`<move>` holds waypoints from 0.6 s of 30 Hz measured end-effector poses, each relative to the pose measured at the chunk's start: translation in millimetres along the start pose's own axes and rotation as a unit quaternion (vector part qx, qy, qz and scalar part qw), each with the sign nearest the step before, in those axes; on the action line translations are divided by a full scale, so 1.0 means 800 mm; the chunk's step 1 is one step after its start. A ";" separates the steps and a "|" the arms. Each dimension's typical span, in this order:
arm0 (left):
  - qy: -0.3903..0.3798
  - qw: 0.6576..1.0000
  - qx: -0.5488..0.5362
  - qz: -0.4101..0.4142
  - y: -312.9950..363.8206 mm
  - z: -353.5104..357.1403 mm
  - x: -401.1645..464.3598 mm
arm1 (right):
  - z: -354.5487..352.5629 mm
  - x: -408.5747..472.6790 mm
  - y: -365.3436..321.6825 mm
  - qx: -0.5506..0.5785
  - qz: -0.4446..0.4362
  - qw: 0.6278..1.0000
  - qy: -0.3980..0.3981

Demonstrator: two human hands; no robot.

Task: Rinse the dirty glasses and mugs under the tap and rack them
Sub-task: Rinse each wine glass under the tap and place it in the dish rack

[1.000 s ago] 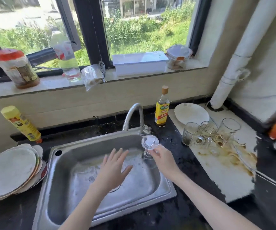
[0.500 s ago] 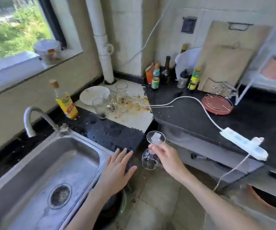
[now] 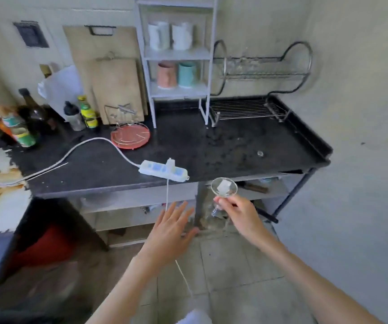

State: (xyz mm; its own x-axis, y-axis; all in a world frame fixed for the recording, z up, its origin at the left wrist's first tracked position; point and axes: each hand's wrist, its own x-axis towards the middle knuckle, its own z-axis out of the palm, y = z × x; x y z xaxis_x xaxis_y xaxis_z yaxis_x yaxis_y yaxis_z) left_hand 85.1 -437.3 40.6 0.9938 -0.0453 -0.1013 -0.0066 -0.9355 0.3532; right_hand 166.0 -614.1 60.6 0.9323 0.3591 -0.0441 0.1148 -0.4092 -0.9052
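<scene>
My right hand (image 3: pixel 239 212) pinches the stem of a clear wine glass (image 3: pixel 224 187) held upside down, its round foot facing up, just in front of the black counter's (image 3: pixel 211 146) front edge. My left hand (image 3: pixel 172 226) hovers open beside it, fingers spread, holding nothing. A chrome two-tier dish rack (image 3: pixel 246 109) stands at the counter's back right, with glasses on its upper tier. A white shelf unit (image 3: pixel 176 57) beside it carries two white mugs (image 3: pixel 169 36) above a pink mug (image 3: pixel 167 74) and a teal mug (image 3: pixel 187 74).
A white power strip (image 3: pixel 163 170) lies near the counter's front edge, its cable trailing left and another hanging down. A red round tray (image 3: pixel 130 136), bottles (image 3: pixel 87 112) and wooden cutting boards (image 3: pixel 115 90) fill the back left. A small glass piece (image 3: pixel 260 153) lies on the counter's right side.
My view has swung right from the sink to the counter with the dish rack. My right hand carried the upturned glass along; my left hand stayed open beside it.
</scene>
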 end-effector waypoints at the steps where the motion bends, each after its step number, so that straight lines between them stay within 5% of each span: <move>1: -0.002 1.000 -0.002 0.017 0.023 0.003 0.019 | -0.027 0.004 0.009 0.002 0.005 1.000 0.017; 9: -0.025 0.996 0.023 0.079 0.117 0.006 0.162 | -0.176 0.058 0.061 0.013 0.031 0.993 0.113; 18: -0.040 0.994 0.043 0.088 0.126 0.002 0.370 | -0.269 0.236 0.086 -0.009 0.014 0.990 0.141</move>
State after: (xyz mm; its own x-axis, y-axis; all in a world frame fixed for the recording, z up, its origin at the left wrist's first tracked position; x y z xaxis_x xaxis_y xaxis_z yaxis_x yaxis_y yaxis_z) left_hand 378.5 -545.6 45.1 0.9646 -0.2351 -0.1193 -0.1922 -0.9368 0.2922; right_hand 423.7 -754.9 80.9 0.9936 0.0998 0.0532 0.0914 -0.4312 -0.8976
